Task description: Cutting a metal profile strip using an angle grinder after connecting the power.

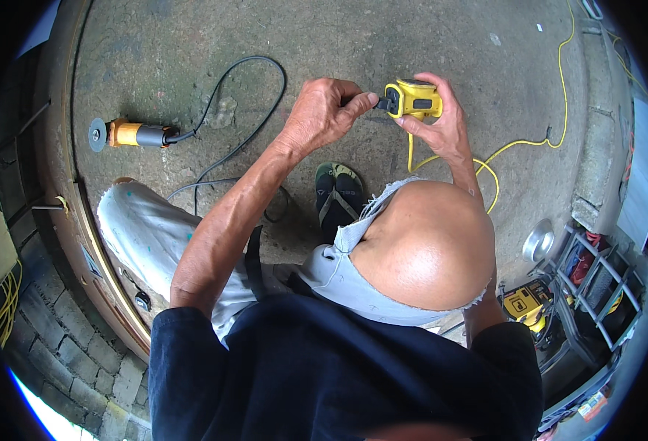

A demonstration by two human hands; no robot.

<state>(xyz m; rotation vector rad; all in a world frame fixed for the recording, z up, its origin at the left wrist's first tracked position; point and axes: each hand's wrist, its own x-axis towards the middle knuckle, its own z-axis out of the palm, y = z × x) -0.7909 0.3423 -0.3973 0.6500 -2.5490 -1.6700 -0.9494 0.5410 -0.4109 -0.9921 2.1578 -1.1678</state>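
Note:
My right hand (449,121) grips a yellow extension-cord outlet box (421,94), thumb below and fingers over its far side. Between the thumb and fingers of my left hand (330,110) is a black power plug (383,104), right up against the dark socket face of the box. How far the plug's prongs are in, I cannot tell. On the concrete to the left lies an orange and grey angle grinder (137,134) with a disc (97,135) at its end. Its black cord (283,81) loops across the floor and passes behind my left forearm.
A yellow cable (526,142) trails from the box to the far right. At lower right are a metal bowl (538,241), a yellow device (528,301) and a grey metal rack (596,287). A block wall (74,331) borders the left, and my sandalled foot (336,192) is below my hands.

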